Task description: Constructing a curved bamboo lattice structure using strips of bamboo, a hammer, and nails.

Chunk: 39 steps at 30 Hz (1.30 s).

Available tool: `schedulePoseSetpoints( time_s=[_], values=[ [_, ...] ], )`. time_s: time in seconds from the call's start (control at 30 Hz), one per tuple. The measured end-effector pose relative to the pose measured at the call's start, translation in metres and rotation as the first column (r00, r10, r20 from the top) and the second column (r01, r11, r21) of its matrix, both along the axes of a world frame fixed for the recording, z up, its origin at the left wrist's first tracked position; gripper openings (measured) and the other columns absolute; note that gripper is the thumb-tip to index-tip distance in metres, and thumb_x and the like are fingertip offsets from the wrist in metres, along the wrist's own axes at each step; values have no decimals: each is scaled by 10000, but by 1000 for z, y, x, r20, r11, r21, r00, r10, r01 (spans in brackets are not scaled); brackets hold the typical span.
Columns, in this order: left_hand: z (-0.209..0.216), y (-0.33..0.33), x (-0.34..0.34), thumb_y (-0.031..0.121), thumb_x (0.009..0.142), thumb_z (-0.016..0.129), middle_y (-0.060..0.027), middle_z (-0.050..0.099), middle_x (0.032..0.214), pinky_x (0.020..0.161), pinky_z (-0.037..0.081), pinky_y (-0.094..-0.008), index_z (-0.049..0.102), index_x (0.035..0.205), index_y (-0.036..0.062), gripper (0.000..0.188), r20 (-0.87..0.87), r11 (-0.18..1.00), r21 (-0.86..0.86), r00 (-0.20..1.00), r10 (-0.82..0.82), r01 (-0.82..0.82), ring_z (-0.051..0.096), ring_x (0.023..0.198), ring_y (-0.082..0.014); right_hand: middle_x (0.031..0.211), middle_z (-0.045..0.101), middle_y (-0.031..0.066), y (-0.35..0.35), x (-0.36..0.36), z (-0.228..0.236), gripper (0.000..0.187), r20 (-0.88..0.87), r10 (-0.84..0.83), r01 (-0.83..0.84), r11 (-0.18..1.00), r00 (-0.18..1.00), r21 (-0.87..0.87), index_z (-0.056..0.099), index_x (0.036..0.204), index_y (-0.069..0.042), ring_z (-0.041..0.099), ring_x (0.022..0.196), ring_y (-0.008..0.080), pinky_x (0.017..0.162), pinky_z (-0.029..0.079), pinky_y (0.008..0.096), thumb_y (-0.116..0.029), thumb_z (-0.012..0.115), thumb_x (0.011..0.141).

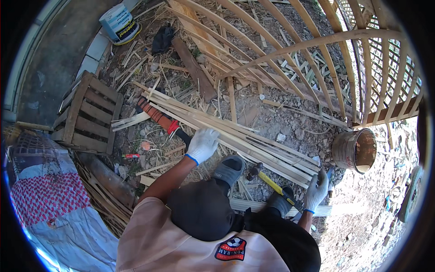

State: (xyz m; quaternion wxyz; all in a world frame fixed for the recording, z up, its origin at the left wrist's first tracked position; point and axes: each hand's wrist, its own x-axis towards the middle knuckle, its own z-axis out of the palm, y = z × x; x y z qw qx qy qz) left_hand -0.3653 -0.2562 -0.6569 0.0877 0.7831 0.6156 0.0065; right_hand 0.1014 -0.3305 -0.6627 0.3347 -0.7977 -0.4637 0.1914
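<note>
A bundle of long, pale wooden strips [253, 144] lies slantwise across the ground in front of me. My left hand [203, 145], in a white glove with a blue cuff, is closed on the near edge of the bundle, around its middle. By the right end of the strips is my right hand [316, 191], gloved alike, its fingers stretched out and apart beside the strip ends. A long tool in a cord-wrapped brown sheath [156, 113], with red cloth and a black handle, lies by the left hand. Between my feet rests a hammer [270, 182] with a yellow handle.
A slatted wooden crate [93, 113] stands at left, near a cloth-covered heap [50, 199]. A rusty can [355, 150] sits at right. Curved wooden lattice framing [312, 41] spans the far right. A white-blue bucket [120, 25] and a dark plank [194, 68] are farther off.
</note>
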Motion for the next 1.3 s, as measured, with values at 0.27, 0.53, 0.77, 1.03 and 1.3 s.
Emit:
schedulePoseSetpoints(
  time_s=[0.27, 0.53, 0.77, 1.03, 1.3],
  values=[
    [-7, 25, -1, 271, 866, 688, -114, 635, 996, 960, 459, -456, 643, 985, 92, 220, -28, 984, 2, 984, -176, 176, 614, 1023, -322, 1184, 691, 168, -9, -38, -18, 345, 201, 342, -353, 936, 918, 18, 659, 1227, -51, 644, 1110, 358, 961, 497, 474, -81, 686, 885],
    [-6, 41, -9, 276, 901, 633, -132, 645, 985, 972, 457, -458, 635, 971, 69, 219, -104, 951, -157, 953, -285, 267, 627, 1024, -331, 1012, 700, 156, 10, -46, -34, 271, 106, 580, -575, 815, 808, -78, 670, 1138, -85, 653, 974, 368, 864, 496, 479, -124, 699, 871],
    [17, 35, -5, 218, 932, 629, -129, 646, 990, 926, 476, -463, 653, 1071, 106, 180, 37, 965, -47, 965, -258, 259, 624, 1023, -337, 959, 699, 116, 12, -42, 3, 225, 305, 555, -599, 798, 774, 66, 669, 1038, -110, 655, 903, 331, 806, 486, 458, -124, 749, 828],
    [70, 41, 27, 202, 960, 583, -116, 692, 933, 903, 483, -485, 710, 1029, 85, 187, 332, 976, 83, 918, -215, 199, 646, 950, -364, 1036, 702, 82, 61, 2, 152, 327, 574, 536, -705, 702, 619, 104, 688, 1067, -99, 661, 918, 283, 827, 484, 427, -65, 803, 762],
    [150, 66, 93, 70, 882, 674, -122, 707, 968, 822, 527, -458, 706, 1071, 73, 191, 524, 894, 418, 760, -384, 164, 662, 910, -354, 1117, 695, 78, 107, 52, 311, 430, 865, 192, -718, 653, 464, 240, 679, 1113, -83, 671, 997, 259, 987, 468, 480, -48, 824, 710]
  ],
)
